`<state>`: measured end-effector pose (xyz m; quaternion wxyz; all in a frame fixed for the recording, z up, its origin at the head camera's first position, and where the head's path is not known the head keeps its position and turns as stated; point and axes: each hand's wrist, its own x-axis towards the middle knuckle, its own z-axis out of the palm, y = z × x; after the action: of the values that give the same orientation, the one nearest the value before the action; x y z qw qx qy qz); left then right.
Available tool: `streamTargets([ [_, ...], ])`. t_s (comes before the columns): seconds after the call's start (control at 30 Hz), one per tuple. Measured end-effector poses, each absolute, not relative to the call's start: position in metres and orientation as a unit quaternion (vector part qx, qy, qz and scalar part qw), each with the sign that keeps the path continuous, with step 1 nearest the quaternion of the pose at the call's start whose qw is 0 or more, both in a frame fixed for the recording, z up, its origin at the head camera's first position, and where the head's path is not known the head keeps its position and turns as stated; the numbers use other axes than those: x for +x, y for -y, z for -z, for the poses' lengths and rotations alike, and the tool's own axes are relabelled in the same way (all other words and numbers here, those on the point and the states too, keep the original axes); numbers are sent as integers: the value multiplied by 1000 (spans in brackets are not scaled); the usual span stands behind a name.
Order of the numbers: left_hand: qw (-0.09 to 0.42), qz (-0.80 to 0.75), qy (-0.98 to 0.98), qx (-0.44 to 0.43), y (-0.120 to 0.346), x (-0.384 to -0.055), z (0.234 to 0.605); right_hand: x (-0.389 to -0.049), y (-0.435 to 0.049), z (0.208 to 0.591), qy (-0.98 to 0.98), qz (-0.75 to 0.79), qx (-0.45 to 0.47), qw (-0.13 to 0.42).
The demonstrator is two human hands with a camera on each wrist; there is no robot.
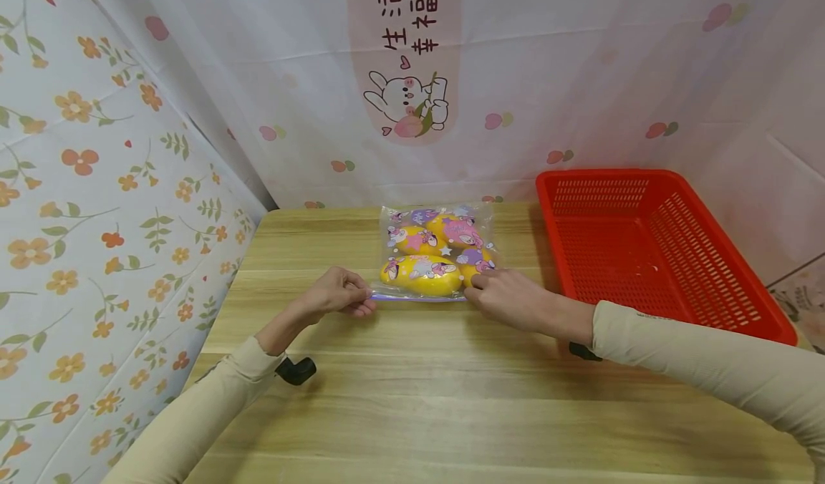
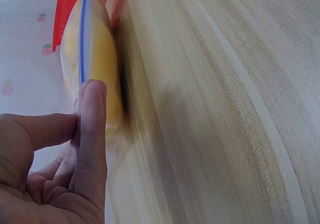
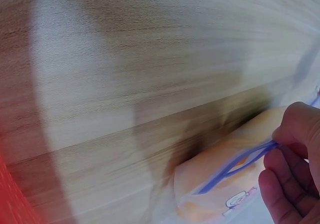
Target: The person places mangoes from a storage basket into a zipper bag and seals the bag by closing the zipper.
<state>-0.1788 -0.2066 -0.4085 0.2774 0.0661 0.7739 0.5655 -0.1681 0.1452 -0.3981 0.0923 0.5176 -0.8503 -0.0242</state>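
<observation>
A clear zip bag (image 1: 415, 298) with cartoon prints lies on the table, its purple-blue zip strip (image 2: 83, 38) along the near edge. Inside are several plump yellow oblong things (image 1: 422, 276), partly covered by the prints. At the bag's left corner my left hand (image 1: 338, 292) pinches the end of the strip between thumb and fingers. My right hand (image 1: 509, 299) pinches the strip near its right end. Between that pinch and the right corner, the right wrist view shows the two zip edges (image 3: 235, 166) parted in a narrow gap.
A red plastic basket (image 1: 644, 171) with slotted walls stands at the right, beyond my right forearm. The wooden table (image 1: 412, 398) ends at a printed curtain (image 1: 309, 97) at the back, and a flowered cloth (image 1: 84, 205) hangs along the left.
</observation>
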Motion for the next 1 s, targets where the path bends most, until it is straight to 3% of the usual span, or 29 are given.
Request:
streamTargets([
  [0.47, 278, -562, -777, 59, 208, -180, 408, -168, -148, 397, 858, -12, 508, 75],
  [1.0, 275, -562, -778, 60, 210, -181, 407, -167, -151, 388, 868, -63, 492, 15],
])
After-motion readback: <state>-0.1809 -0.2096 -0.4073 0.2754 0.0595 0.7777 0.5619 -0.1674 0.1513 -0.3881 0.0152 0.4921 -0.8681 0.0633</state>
